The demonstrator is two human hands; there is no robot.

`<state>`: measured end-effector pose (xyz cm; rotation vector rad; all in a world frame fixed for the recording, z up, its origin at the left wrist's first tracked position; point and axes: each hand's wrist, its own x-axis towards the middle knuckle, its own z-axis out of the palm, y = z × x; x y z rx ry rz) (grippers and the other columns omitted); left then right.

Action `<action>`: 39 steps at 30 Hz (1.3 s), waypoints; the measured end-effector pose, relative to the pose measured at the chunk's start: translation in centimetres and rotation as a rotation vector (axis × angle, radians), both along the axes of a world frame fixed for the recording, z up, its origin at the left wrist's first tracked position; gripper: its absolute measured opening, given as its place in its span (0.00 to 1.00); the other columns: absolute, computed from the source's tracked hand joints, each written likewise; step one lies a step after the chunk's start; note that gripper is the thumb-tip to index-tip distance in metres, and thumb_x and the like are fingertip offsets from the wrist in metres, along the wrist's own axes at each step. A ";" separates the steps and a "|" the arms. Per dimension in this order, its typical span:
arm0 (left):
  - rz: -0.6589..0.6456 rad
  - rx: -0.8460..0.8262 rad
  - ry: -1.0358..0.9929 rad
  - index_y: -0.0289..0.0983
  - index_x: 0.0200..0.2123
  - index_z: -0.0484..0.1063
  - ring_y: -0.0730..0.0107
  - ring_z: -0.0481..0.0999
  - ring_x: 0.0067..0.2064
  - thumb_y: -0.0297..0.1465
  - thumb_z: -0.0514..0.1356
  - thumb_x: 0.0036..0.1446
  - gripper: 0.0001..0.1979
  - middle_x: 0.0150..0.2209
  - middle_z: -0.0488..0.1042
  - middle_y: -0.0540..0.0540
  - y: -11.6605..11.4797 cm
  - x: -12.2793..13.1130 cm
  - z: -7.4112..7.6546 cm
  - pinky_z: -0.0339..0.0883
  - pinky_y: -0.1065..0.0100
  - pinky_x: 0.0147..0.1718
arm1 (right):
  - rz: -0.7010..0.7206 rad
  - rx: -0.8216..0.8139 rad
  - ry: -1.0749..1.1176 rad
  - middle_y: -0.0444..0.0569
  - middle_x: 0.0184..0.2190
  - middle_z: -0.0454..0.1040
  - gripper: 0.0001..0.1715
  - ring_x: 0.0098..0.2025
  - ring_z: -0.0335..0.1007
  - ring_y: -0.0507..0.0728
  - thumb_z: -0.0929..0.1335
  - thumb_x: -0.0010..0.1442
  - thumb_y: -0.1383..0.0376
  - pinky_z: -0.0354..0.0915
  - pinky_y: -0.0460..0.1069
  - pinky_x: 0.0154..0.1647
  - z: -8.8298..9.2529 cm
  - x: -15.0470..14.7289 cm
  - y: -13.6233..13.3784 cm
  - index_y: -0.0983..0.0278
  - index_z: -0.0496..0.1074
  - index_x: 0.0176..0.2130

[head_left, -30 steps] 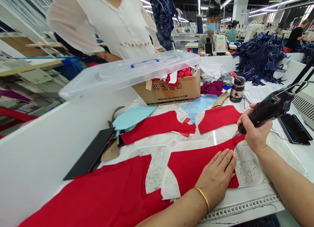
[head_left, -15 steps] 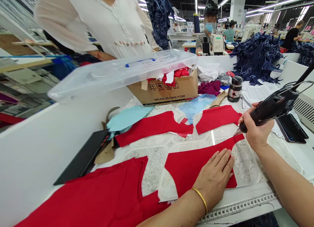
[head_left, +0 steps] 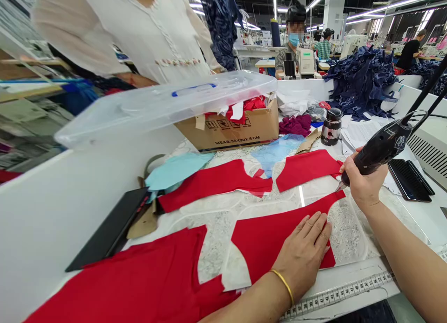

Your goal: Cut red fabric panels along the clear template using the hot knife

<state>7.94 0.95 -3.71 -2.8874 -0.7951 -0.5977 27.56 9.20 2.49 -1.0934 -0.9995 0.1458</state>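
My left hand lies flat with outstretched fingers on a curved red fabric piece, near its right end. My right hand is wrapped round a black corded electric cutter. The cutter's metal tip points down just beside the narrow upper right end of that piece; whether it touches cannot be told. Beyond lie a second red fabric piece and a third red piece, close to the tool. A larger layered red cloth spreads at the lower left.
A tape measure runs along the front edge. Behind stand a cardboard box under a clear plastic lid and a dark jar. A black phone lies right, a black flat case left. A person in white stands opposite.
The view has shifted slightly, so most things sit a little further left. The cutter's tip stays beside the red piece's end, its body tilted a little more upright. My left hand remains flat.
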 end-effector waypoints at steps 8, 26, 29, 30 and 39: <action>0.011 0.006 -0.041 0.30 0.63 0.66 0.53 0.72 0.65 0.28 0.49 0.74 0.19 0.62 0.73 0.33 0.3 -0.5 1.4 0.71 0.53 0.62 | 0.082 0.111 0.049 0.36 0.21 0.69 0.17 0.20 0.69 0.54 0.73 0.53 0.61 0.67 0.51 0.25 1.1 0.0 -0.3 0.59 0.68 0.43; 0.428 -0.480 -0.021 0.40 0.32 0.70 0.56 0.74 0.42 0.30 0.58 0.61 0.04 0.37 0.74 0.44 4.6 -10.6 4.0 0.74 0.54 0.45 | -0.052 0.049 -0.225 0.49 0.42 0.72 0.28 0.39 0.74 0.59 0.74 0.56 0.56 0.70 0.54 0.39 2.0 0.7 -1.1 0.59 0.61 0.52; 0.404 -0.558 -0.073 0.40 0.29 0.67 0.60 0.74 0.41 0.30 0.59 0.60 0.07 0.35 0.74 0.46 3.4 -10.5 5.1 0.73 0.59 0.44 | -0.177 0.281 -0.361 0.55 0.50 0.67 0.31 0.52 0.70 0.64 0.74 0.57 0.60 0.72 0.58 0.46 2.6 0.7 -2.2 0.57 0.61 0.56; 0.397 -0.582 -0.093 0.40 0.29 0.66 0.60 0.75 0.41 0.30 0.59 0.60 0.07 0.36 0.74 0.46 2.9 -10.5 5.7 0.73 0.60 0.44 | -0.229 0.408 -0.421 0.55 0.50 0.67 0.31 0.52 0.69 0.64 0.74 0.56 0.62 0.72 0.59 0.46 2.8 0.7 -2.7 0.57 0.63 0.56; 0.437 -0.750 -0.274 0.39 0.29 0.67 0.67 0.73 0.35 0.34 0.61 0.58 0.07 0.30 0.74 0.51 -0.3 -13.0 10.4 0.68 0.68 0.38 | 0.377 0.415 -1.047 0.49 0.36 0.78 0.16 0.37 0.74 0.57 0.65 0.63 0.77 0.73 0.53 0.37 1.8 -5.3 -7.3 0.60 0.70 0.47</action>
